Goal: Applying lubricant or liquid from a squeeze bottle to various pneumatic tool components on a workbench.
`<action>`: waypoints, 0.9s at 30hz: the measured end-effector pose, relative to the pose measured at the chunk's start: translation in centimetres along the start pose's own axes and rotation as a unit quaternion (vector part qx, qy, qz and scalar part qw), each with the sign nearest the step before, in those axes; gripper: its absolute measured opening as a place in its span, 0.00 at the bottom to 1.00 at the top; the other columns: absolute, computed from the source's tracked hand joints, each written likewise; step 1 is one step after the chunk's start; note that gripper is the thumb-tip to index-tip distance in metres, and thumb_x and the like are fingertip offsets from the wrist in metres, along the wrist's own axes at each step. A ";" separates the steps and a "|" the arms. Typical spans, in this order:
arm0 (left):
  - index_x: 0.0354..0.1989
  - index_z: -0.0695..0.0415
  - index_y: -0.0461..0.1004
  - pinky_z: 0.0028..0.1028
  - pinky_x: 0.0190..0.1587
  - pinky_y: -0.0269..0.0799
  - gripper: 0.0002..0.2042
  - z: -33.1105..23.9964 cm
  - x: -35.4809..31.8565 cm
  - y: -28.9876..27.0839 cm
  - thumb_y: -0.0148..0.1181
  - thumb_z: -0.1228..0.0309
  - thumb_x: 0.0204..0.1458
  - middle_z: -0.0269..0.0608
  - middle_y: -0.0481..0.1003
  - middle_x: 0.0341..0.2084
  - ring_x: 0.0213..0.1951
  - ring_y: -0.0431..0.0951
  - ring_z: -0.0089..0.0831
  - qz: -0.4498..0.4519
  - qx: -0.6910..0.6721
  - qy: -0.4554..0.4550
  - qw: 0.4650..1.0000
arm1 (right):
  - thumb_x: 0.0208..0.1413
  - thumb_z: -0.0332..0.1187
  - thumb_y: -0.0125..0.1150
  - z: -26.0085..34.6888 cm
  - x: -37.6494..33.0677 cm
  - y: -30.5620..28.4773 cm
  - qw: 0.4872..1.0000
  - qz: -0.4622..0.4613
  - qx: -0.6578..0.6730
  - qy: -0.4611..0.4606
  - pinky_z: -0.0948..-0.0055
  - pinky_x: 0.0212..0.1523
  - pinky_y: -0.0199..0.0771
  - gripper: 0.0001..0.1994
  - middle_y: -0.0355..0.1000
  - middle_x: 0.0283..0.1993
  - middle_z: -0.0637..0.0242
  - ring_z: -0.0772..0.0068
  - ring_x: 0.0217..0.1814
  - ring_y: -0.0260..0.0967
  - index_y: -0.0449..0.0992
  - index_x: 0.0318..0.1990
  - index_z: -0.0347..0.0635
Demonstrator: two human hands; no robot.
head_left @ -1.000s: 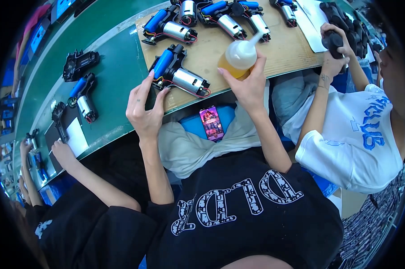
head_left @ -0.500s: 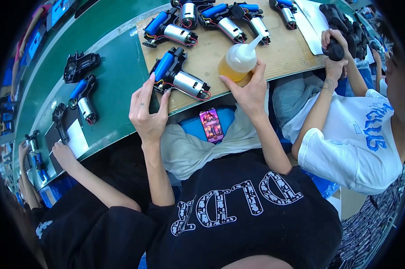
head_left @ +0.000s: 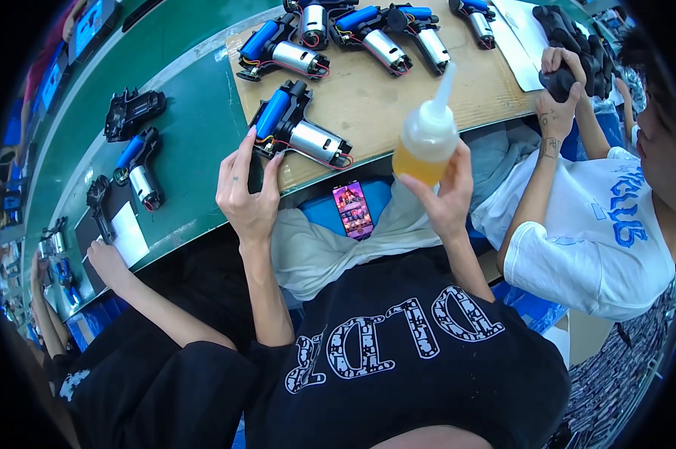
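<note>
My left hand (head_left: 247,183) grips the near left end of a half-open handheld power tool body (head_left: 285,123) between thumb and fingers. That body has a black shell, a blue cylindrical battery, a silver motor and thin red and yellow wires, and it lies on the cardboard sheet (head_left: 368,135). In my right hand (head_left: 454,191) is a translucent squeeze bottle (head_left: 428,138) with a pointed nozzle. It is part filled with yellow liquid and held upright, just off the table's near edge.
Several similar tool bodies (head_left: 375,41) stand along the cardboard's far side. Left on the green table lie an empty black shell (head_left: 134,112) and another tool body (head_left: 139,168). A lit phone (head_left: 351,209) rests on my lap. People sit on both sides; the right one holds a black part (head_left: 557,81).
My right hand has drawn the squeeze bottle right and toward me, off the cardboard, turning its nozzle more upright. My left hand stays on the tool body.
</note>
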State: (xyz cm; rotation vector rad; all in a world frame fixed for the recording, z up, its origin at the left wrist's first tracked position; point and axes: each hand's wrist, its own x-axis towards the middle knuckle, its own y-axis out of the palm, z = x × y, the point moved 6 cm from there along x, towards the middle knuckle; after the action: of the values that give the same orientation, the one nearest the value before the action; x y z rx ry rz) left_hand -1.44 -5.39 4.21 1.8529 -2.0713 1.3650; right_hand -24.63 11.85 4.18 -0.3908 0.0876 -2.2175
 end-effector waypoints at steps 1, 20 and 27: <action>0.55 0.59 0.79 0.33 0.45 0.78 0.26 0.0 -0.1 0.0 0.75 0.78 0.43 0.46 0.82 0.43 0.40 0.81 0.39 -0.001 0.002 -0.002 1.000 | 0.47 0.26 0.76 0.5 -0.6 -0.5 1.000 -0.001 -0.001 0.001 0.66 0.64 0.68 0.39 0.68 0.60 0.58 0.65 0.63 0.68 0.59 0.65 0.36; 0.47 0.63 0.76 0.34 0.45 0.79 0.21 0.2 -1.2 0.5 0.76 0.79 0.43 0.52 0.81 0.44 0.43 0.83 0.43 -0.048 -0.046 0.033 0.997 | 0.38 0.24 0.78 7.0 -1.5 -2.5 0.972 0.056 -0.170 -0.154 0.63 0.59 0.72 0.35 0.72 0.57 0.49 0.55 0.59 0.72 0.71 0.59 0.36; 0.46 0.64 0.76 0.35 0.47 0.79 0.20 0.6 -1.2 0.2 0.75 0.79 0.43 0.52 0.81 0.45 0.44 0.83 0.42 -0.040 -0.049 0.017 0.998 | 0.35 0.25 0.78 8.5 -0.3 0.9 0.954 0.074 -0.230 -0.176 0.62 0.52 0.78 0.31 0.75 0.51 0.49 0.52 0.53 0.77 0.78 0.54 0.40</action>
State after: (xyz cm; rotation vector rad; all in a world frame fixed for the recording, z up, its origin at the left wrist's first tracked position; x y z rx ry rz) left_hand -1.01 -4.83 3.05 1.8388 -1.9870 1.2455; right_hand -21.16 12.14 12.01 -0.9960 0.4318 -1.9345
